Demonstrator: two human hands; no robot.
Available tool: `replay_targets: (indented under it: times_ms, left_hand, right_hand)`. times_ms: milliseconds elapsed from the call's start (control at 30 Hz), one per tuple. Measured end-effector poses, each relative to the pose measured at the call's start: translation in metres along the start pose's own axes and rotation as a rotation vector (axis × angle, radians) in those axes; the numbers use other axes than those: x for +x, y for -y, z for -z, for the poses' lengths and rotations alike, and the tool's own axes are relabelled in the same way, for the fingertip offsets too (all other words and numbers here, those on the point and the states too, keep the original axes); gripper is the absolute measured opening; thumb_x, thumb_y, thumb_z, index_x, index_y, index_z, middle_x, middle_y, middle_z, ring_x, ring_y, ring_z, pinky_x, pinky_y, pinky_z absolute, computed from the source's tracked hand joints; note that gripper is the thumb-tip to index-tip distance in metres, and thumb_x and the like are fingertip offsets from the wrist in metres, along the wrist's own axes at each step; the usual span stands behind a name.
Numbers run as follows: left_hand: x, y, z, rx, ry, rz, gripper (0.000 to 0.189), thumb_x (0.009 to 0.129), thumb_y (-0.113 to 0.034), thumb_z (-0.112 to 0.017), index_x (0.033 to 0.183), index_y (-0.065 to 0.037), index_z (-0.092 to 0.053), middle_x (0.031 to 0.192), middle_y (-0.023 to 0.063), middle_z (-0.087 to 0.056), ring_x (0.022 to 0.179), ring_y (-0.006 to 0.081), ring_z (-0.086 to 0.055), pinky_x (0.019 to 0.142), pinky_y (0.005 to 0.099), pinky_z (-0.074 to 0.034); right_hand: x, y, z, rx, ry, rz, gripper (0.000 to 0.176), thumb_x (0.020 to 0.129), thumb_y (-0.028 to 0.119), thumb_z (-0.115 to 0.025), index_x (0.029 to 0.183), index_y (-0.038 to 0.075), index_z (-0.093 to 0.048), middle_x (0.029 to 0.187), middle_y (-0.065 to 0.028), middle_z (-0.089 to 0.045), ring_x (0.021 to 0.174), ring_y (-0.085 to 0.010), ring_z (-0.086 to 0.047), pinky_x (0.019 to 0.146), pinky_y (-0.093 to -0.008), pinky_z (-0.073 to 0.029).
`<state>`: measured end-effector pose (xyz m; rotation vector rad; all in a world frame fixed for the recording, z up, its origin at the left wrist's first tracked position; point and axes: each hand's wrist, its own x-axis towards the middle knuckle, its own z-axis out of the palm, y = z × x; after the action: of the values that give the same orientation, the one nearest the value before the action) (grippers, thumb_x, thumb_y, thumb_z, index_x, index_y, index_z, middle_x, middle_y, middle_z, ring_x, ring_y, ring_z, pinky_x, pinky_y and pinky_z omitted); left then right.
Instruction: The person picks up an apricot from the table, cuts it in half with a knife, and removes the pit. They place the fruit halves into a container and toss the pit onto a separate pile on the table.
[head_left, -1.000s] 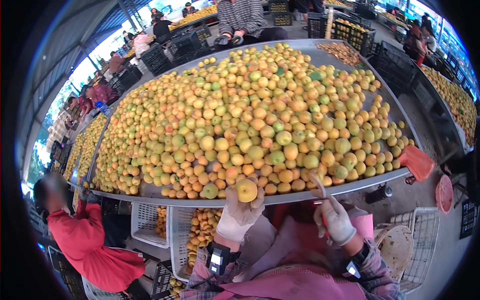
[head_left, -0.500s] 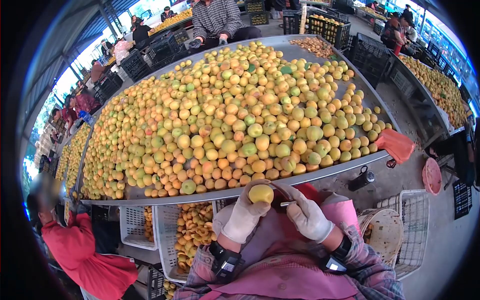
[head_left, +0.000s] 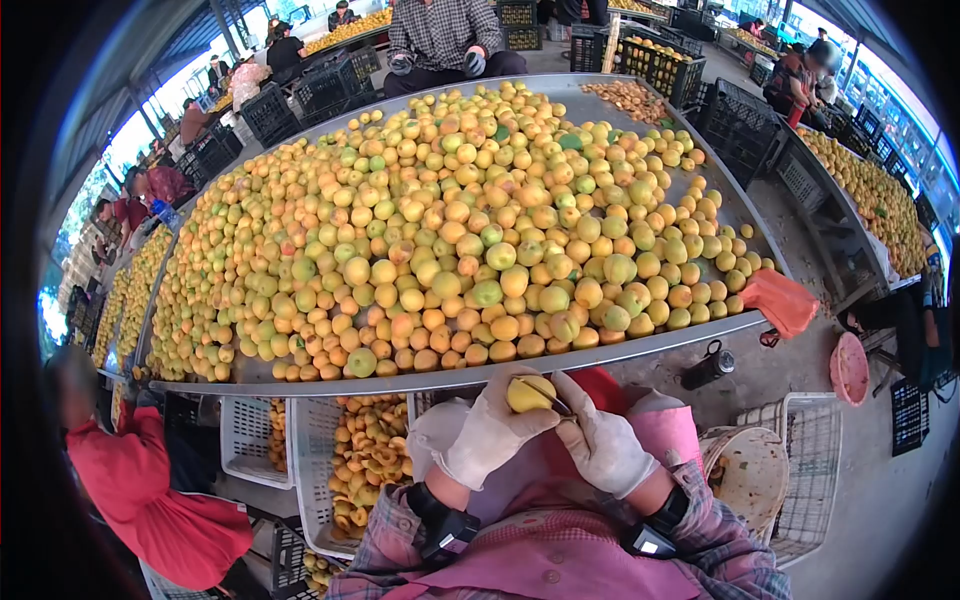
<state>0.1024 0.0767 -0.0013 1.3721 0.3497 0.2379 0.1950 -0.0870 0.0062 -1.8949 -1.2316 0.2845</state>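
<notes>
My left hand [head_left: 488,432], in a white glove, is closed around a yellow apricot [head_left: 524,393] just in front of the table's near edge. In my gloved right hand [head_left: 606,448] is a small knife [head_left: 557,404], mostly hidden by the fingers; its dark blade meets the right side of the apricot. Both hands are close together above my lap. Beyond them, a heap of whole apricots [head_left: 440,230] covers much of the metal table [head_left: 480,372]. Split apricots [head_left: 365,450] fill a white crate [head_left: 312,475] below my left arm.
A dirty white bucket [head_left: 755,475] and a white crate [head_left: 822,440] stand to my right. A black bottle [head_left: 708,368] is near the table, and a red bag [head_left: 782,300] hangs at its corner. A person in red [head_left: 165,490] is at left; another person [head_left: 445,40] sits opposite.
My right hand has moved in toward the left, bringing the knife blade onto the apricot. The view has shifted slightly. The hands of the person opposite have moved.
</notes>
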Motion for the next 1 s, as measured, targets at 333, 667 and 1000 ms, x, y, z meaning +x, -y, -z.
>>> replay_targets:
  times_ms: [333,667,1000]
  left_hand:
    - [-0.008,0.005,-0.029,-0.446,-0.004,-0.001,0.058,0.080,-0.030,-0.080,0.123,-0.004,-0.051,0.113,0.0012,-0.058,0.101,0.0121,-0.056,0.087,0.0267,-0.048]
    - [-0.001,-0.018,-0.019,0.141,0.074,-0.132,0.043,0.092,-0.023,-0.066,0.125,-0.001,-0.049,0.117,0.0065,-0.058,0.103,0.0165,-0.059,0.089,0.0297,-0.048]
    - [-0.001,-0.027,-0.026,0.200,0.037,-0.180,0.053,0.090,-0.027,-0.068,0.130,-0.001,-0.046,0.117,0.0070,-0.058,0.108,0.0163,-0.056,0.089,0.0314,-0.048]
  right_hand:
    - [-0.002,-0.003,-0.006,-0.060,-0.156,0.013,0.065,0.097,0.030,-0.052,0.149,0.003,-0.024,0.090,-0.0185,-0.068,0.063,-0.0375,-0.065,0.055,-0.0438,-0.053]
    - [0.004,0.002,0.011,-0.142,-0.111,0.044,0.065,0.097,0.029,-0.053,0.147,-0.001,-0.026,0.095,-0.0197,-0.068,0.063,-0.0367,-0.065,0.055,-0.0426,-0.053]
    - [0.004,0.003,0.017,-0.101,-0.116,0.040,0.063,0.096,0.028,-0.055,0.146,-0.001,-0.029,0.095,-0.0200,-0.067,0.064,-0.0362,-0.065,0.055,-0.0422,-0.053]
